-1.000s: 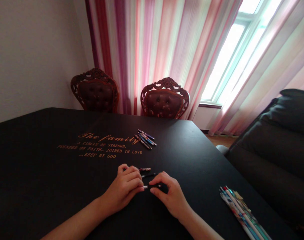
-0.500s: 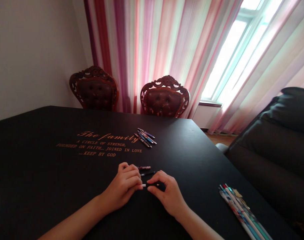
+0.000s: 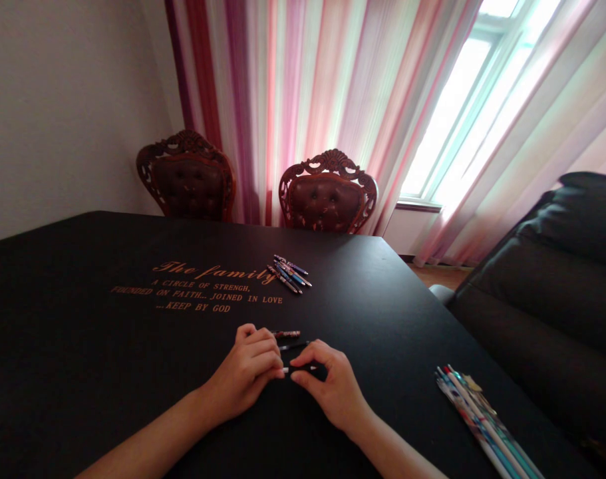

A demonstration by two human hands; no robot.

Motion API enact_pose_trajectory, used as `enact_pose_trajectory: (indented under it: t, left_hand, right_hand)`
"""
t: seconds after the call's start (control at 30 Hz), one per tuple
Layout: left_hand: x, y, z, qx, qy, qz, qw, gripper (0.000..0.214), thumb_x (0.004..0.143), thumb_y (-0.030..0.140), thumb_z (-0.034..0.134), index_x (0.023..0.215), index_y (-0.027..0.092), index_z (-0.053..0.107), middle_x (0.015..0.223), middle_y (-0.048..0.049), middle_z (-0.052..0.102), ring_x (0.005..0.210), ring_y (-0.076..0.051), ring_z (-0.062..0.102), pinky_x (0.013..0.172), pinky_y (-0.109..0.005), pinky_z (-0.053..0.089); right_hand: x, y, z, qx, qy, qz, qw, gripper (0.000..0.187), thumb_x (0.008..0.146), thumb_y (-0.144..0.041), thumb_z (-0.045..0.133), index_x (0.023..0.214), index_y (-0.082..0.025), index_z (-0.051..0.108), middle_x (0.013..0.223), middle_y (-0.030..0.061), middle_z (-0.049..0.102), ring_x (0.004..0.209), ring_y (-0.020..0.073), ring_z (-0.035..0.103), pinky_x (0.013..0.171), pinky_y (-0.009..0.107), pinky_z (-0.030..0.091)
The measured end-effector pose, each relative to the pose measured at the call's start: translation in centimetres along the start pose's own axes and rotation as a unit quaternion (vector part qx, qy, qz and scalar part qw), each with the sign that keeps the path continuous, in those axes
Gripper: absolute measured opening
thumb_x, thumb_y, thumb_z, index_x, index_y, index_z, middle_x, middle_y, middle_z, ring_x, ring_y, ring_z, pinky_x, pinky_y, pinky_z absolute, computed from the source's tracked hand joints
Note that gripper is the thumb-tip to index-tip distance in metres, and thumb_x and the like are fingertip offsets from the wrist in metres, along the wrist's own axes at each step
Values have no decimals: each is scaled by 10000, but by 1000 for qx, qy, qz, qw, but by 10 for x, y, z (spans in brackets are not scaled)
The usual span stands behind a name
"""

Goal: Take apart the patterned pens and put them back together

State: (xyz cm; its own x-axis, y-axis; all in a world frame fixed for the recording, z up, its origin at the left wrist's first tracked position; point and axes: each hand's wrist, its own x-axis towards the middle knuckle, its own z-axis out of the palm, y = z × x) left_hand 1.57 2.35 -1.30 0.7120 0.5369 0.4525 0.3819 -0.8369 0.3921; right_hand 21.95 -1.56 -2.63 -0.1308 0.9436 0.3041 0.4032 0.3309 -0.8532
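Note:
My left hand (image 3: 255, 364) is closed, its thumb and fingers pinching a slim pen part whose white end (image 3: 285, 370) pokes out toward the right. Facing it, my right hand (image 3: 335, 382) is curled, with thumb and index fingertip pinched close to that white end. A small pale tip (image 3: 313, 368) shows inside the curve of the right fingers; the dark stretch between it and the white end is hard to make out. Just beyond the hands lie a dark pen piece (image 3: 293, 345) and a patterned pen barrel (image 3: 289, 334), both partly hidden by my left hand.
Several patterned pens (image 3: 289, 274) lie in a loose pile farther back on the black table (image 3: 382, 306). At the right edge rests a bundle of long pens or refills (image 3: 482, 419). Two carved chairs (image 3: 327, 196) stand behind the table, and a dark sofa (image 3: 542, 279) is at the right.
My right hand has shifted very slightly left, so its fingertips are closer to the left hand's. Less of the white end shows between them. The pens on the table have not moved.

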Motion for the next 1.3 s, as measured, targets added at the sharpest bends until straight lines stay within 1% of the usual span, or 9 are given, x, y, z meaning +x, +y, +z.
enact_pose_trajectory:
  t: [0.5, 0.6, 0.7, 0.83, 0.97, 1.07, 1.2, 1.3]
  left_hand:
    - [2, 4, -5, -6, 0, 3, 1000, 163, 948, 204, 510, 819, 186, 608, 818, -22, 654, 880, -181, 548, 859, -372, 276]
    - [2, 4, -5, -20, 9, -5, 1000, 171, 952, 221, 508, 820, 194, 613, 820, -12, 659, 886, -173, 556, 867, -367, 270]
    - [1, 3, -5, -21, 18, -18, 999, 150, 946, 215, 516, 837, 199, 617, 835, -4, 664, 901, -171, 562, 872, -365, 264]
    - [1, 1, -6, -28, 28, -34, 999, 142, 943, 227, 530, 841, 201, 625, 845, -7, 672, 924, -177, 561, 873, -363, 266]
    - [0, -4, -5, -63, 14, -30, 997, 137, 932, 250, 565, 827, 206, 640, 852, 2, 674, 921, -170, 564, 882, -355, 273]
    - [0, -8, -4, -93, 8, -23, 995, 123, 894, 331, 623, 874, 213, 649, 884, -9, 681, 937, -183, 563, 885, -355, 285]
    - [0, -8, -4, -101, -14, -17, 995, 239, 838, 403, 674, 1001, 230, 643, 930, -17, 685, 960, -194, 566, 904, -359, 281]
    - [-1, -5, -4, -74, -42, 7, 996, 327, 822, 425, 683, 1094, 251, 631, 944, -21, 688, 964, -200, 569, 917, -366, 270]
  right_hand:
    - [1, -1, 3, 2, 0, -4, 1000, 73, 725, -160, 761, 767, -203, 719, 748, -10, 672, 735, 157, 615, 693, 271, 445]
    - [2, 0, -3, 19, -9, 5, 1000, 88, 745, -204, 749, 831, -207, 731, 796, 0, 687, 757, 162, 627, 714, 277, 458]
    - [2, 3, -13, 32, 1, 21, 999, 143, 769, -252, 728, 903, -201, 728, 834, 19, 699, 791, 179, 627, 750, 299, 466]
    - [2, 8, -22, 36, 11, 34, 999, 127, 774, -277, 721, 868, -192, 728, 797, 20, 688, 766, 181, 606, 737, 307, 454]
    - [1, 11, -23, 60, -13, 42, 997, 124, 765, -275, 732, 855, -189, 729, 789, 16, 688, 753, 172, 594, 727, 295, 444]
    - [1, 12, -23, 86, -48, 59, 993, 141, 758, -295, 743, 846, -185, 733, 772, 13, 685, 736, 162, 579, 706, 282, 438]
    - [0, 14, -23, 126, -84, 75, 986, 184, 746, -330, 756, 835, -171, 729, 740, 6, 665, 697, 142, 559, 669, 262, 428]
    - [-2, 14, -22, 193, -117, 100, 969, 235, 731, -356, 770, 845, -160, 711, 723, -1, 651, 665, 127, 562, 637, 249, 423]
